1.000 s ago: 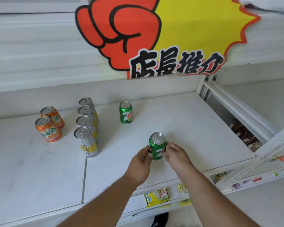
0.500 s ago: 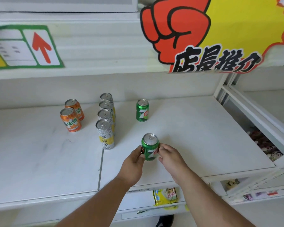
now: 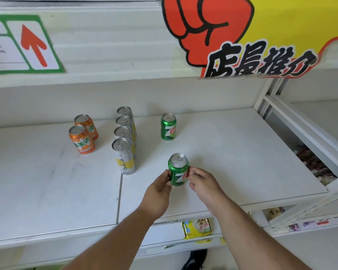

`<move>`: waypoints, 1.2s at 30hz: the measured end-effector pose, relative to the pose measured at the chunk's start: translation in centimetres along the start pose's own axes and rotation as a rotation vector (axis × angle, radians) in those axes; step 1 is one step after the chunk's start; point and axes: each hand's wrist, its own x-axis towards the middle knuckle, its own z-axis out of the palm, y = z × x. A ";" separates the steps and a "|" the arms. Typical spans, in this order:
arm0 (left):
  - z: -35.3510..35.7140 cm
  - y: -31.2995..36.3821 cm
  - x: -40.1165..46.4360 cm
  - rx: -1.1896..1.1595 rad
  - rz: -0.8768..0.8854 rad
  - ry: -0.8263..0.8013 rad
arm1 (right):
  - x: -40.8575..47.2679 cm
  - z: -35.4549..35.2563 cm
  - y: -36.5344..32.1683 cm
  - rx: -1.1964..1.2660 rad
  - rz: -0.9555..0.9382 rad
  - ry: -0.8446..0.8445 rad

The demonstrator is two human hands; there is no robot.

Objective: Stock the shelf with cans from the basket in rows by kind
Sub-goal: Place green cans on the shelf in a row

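A green can (image 3: 178, 169) stands upright on the white shelf (image 3: 232, 152), held between both hands. My left hand (image 3: 158, 193) grips its left side and my right hand (image 3: 204, 185) pinches its right side. A second green can (image 3: 168, 127) stands farther back in the same line. To the left runs a row of several tall silver-and-yellow cans (image 3: 124, 151). Two orange cans (image 3: 82, 138) stand one behind the other farther left. The basket is out of view.
A red-and-yellow promotional sign (image 3: 242, 36) hangs over the shelf at upper right. A green-framed arrow sign (image 3: 25, 43) is on the upper shelf edge at left. Yellow snack packets (image 3: 196, 228) lie on a lower shelf. A neighbouring shelf frame (image 3: 300, 123) borders the right.
The view has shifted left, so the shelf and sign appear farther right. Both hands stay on the green can, which has barely moved on the shelf.
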 end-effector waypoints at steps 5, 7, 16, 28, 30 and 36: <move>-0.3 0.3 1.5 0.008 -0.021 -0.005 | 0.9 0.3 -0.9 -0.001 0.008 0.030; -0.5 0.7 2.2 0.016 -0.016 -0.006 | 1.6 0.5 -1.3 -0.015 -0.001 0.027; -1.2 2.6 7.3 0.074 -0.037 -0.004 | 5.6 0.9 -4.3 -0.057 -0.008 0.045; -1.5 5.3 12.2 0.124 -0.047 0.035 | 10.0 0.5 -7.4 -0.080 -0.059 0.047; -1.5 5.5 12.5 0.119 -0.044 0.045 | 10.3 0.5 -7.6 -0.089 -0.064 0.047; -1.8 5.9 12.9 0.149 -0.040 0.066 | 10.6 0.8 -7.8 -0.064 -0.056 0.040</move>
